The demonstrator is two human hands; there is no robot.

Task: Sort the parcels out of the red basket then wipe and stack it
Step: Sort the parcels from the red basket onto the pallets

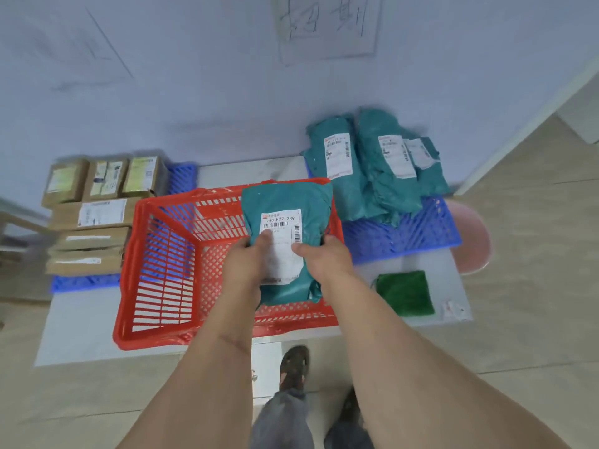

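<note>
We're at a pale grey table (81,322) against a plain wall (194,92), beige floor underneath. Our left hand (248,264) and right hand (324,256) both grip a teal parcel (287,197), thumbs on its white label, over the red basket (162,264) mid-table. More teal parcels (372,176) sit far right on a blue tray (405,236), cardboard boxes (94,202) far left, green cloth (405,293) near right.

Parcel (285,202) above basket (162,254), between trays

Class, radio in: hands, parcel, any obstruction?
Left hand, right hand both grip teal plastic mailer parcel above red plastic basket. Basket looks empty. Nothing in the way.
</note>
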